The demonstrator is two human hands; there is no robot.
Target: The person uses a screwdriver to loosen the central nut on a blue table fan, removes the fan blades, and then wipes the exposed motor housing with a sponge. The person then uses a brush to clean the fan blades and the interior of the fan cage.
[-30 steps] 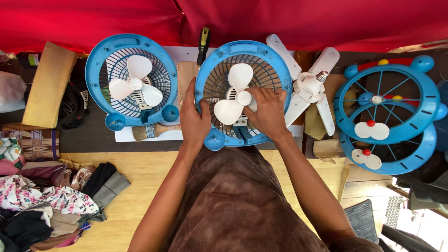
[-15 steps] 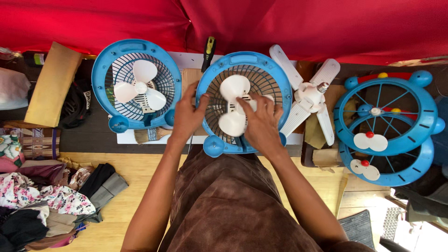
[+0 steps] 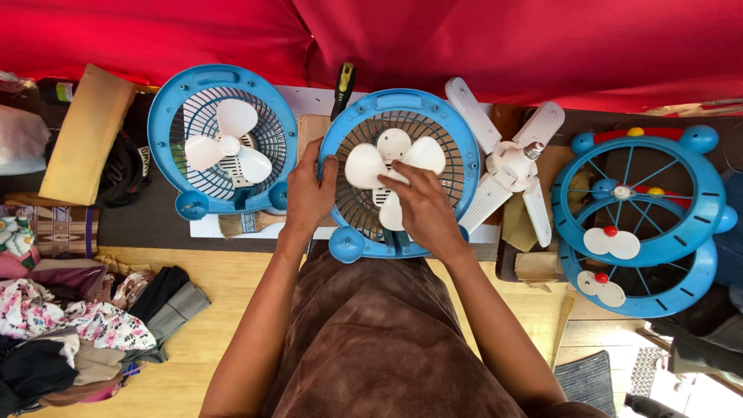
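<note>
A round blue fan housing [image 3: 464,155] with a dark grille lies flat in front of me. A white three-blade propeller [image 3: 387,155] sits at its centre. My right hand [image 3: 422,213] rests on the propeller's hub and lower blade, fingers pressed on it. My left hand [image 3: 309,193] grips the housing's left rim. A second blue fan housing [image 3: 166,116] with its own white propeller [image 3: 228,147] lies to the left, untouched.
A loose white fan-shaped lamp [image 3: 507,166] lies right of the middle fan. Two blue front guards [image 3: 646,201] are stacked at the far right. A screwdriver [image 3: 343,87] and a brush [image 3: 244,224] lie between the fans. Clothes [image 3: 70,333] are heaped lower left. Red cloth [image 3: 387,39] hangs behind.
The propeller has turned under my right hand, which slid from the hub's right side onto the hub and lower blade. My left hand stays on the rim.
</note>
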